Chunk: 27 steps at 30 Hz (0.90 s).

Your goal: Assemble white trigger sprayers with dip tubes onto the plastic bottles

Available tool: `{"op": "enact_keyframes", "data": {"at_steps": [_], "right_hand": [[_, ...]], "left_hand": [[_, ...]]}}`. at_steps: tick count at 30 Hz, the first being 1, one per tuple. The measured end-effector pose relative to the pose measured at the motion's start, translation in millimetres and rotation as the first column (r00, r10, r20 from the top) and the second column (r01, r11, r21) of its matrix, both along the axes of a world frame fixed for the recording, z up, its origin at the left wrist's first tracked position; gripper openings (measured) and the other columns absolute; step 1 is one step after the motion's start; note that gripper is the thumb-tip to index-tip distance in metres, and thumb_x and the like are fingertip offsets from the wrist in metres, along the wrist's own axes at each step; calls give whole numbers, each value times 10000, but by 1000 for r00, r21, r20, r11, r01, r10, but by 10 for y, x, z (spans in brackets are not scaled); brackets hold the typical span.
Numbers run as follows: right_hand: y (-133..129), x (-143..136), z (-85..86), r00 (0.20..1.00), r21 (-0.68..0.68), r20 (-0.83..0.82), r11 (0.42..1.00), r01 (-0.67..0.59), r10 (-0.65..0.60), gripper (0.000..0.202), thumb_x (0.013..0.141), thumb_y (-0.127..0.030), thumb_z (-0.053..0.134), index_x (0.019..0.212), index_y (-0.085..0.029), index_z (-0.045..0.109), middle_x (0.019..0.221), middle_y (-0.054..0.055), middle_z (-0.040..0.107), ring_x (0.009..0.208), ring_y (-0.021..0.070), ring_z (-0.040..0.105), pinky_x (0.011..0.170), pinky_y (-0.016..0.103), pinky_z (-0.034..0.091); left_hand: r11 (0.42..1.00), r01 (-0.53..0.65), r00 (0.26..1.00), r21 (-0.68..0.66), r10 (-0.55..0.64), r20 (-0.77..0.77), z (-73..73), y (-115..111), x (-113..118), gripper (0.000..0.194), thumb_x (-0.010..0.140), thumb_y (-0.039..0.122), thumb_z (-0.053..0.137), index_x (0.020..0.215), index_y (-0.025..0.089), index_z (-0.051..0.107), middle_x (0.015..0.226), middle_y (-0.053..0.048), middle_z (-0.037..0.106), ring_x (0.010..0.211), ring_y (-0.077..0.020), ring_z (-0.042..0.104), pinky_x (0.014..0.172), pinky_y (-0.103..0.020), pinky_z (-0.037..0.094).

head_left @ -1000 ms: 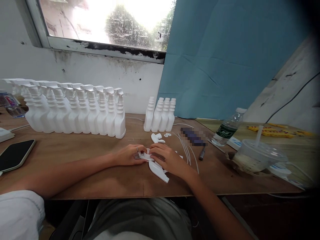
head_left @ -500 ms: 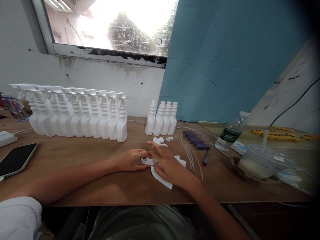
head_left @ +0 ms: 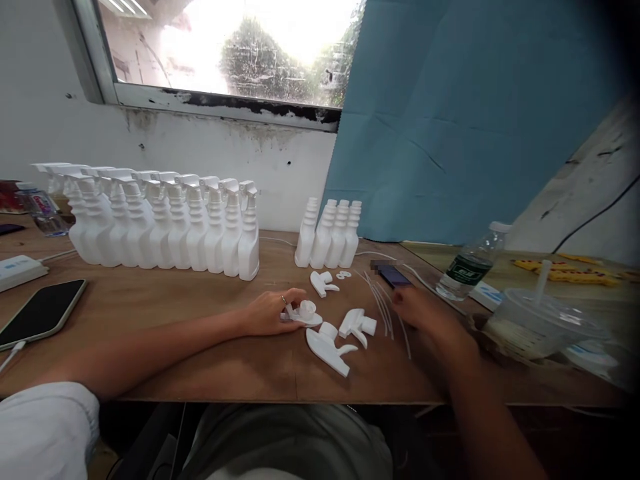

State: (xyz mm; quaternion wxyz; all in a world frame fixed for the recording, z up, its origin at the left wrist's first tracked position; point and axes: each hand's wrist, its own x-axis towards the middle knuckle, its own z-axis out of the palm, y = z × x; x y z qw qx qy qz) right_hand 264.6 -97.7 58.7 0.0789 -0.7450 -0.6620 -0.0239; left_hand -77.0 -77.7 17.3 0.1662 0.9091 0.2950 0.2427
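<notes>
My left hand (head_left: 273, 312), with a ring on one finger, is closed on a white spray head (head_left: 307, 311) resting low over the table. My right hand (head_left: 413, 308) is at the right, by the dark phone (head_left: 395, 275) and several thin white tubes (head_left: 383, 307); its fingers are curled and blurred, and what they hold, if anything, is hidden. Three loose white spray heads lie between my hands: one near the front (head_left: 327, 347), one to its right (head_left: 357, 325) and one farther back (head_left: 323, 283), beside small white rings (head_left: 343, 275).
A row of white bottles with spray heads (head_left: 165, 227) stands at the back left, several bottles without heads (head_left: 330, 233) at the back centre. A water bottle (head_left: 467, 267) and a lidded cup (head_left: 530, 327) are at right, a phone (head_left: 43, 310) at left.
My right hand has left the piece at my left hand and moved right, beside the tubes and dark phone. My left hand still holds the spray head. The view has shifted slightly.
</notes>
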Motion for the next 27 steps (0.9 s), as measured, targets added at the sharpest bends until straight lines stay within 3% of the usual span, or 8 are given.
{"op": "enact_keyframes", "data": {"at_steps": [3,7,15,18,20,22,24,27], "right_hand": [[-15,157,4,997,-184,66,981,56,-45,136,752,-132,561,653,-140,655,697,101,659,653,194,610,567,272,356],[-32,-2,49,988,-256,78,955,151,-135,219,765,-233,572,581,-145,652,595,87,606,588,185,596,524,270,334],[10,31,25,979,-112,-20,974,197,-201,280,701,-265,621,452,-180,527,544,118,614,570,210,612,481,272,325],[6,44,66,932,22,-330,986,164,-147,227,721,-277,583,527,-197,496,573,88,628,584,200,620,515,268,367],[-25,-79,144,761,174,-648,979,103,35,149,732,-280,564,637,-209,475,638,50,641,595,181,632,560,265,421],[-78,-320,252,461,341,-839,939,34,288,135,732,-281,570,732,-227,446,649,-8,604,562,151,611,571,263,448],[-130,-643,363,148,464,-874,886,-23,462,177,728,-288,600,808,-251,446,582,-71,479,479,111,512,505,235,409],[-146,-1149,477,-218,458,-881,873,-169,420,252,748,-350,657,889,-268,465,608,-89,373,427,68,334,401,175,260]], "left_hand": [[998,0,999,-64,2,37,-6,13,-2,523,801,402,670,1255,243,464,1085,-22,665,915,-181,652,761,-262,472],[994,-10,999,-113,16,52,-15,19,14,582,787,422,681,1293,242,456,1063,-22,676,888,-181,654,720,-256,472],[995,-15,998,-96,20,51,37,-39,56,452,801,412,672,1203,249,547,1021,-6,670,904,-186,639,750,-256,458],[995,-11,998,-95,16,54,39,-41,56,453,805,426,667,1205,248,548,996,-9,670,880,-180,637,740,-252,451],[994,-14,997,-105,22,69,26,-37,63,464,795,422,679,1206,248,550,993,-7,671,877,-178,636,742,-252,451],[990,-24,995,-141,38,98,13,-33,76,502,772,397,708,1223,248,546,1001,-7,668,865,-170,634,720,-241,455],[983,-23,991,-181,47,128,6,-32,90,521,752,372,732,1224,244,555,991,-6,661,840,-157,627,689,-226,454],[978,-1,986,-207,36,164,8,-34,102,478,739,361,747,1171,229,592,935,1,653,812,-146,612,672,-216,448]]}}
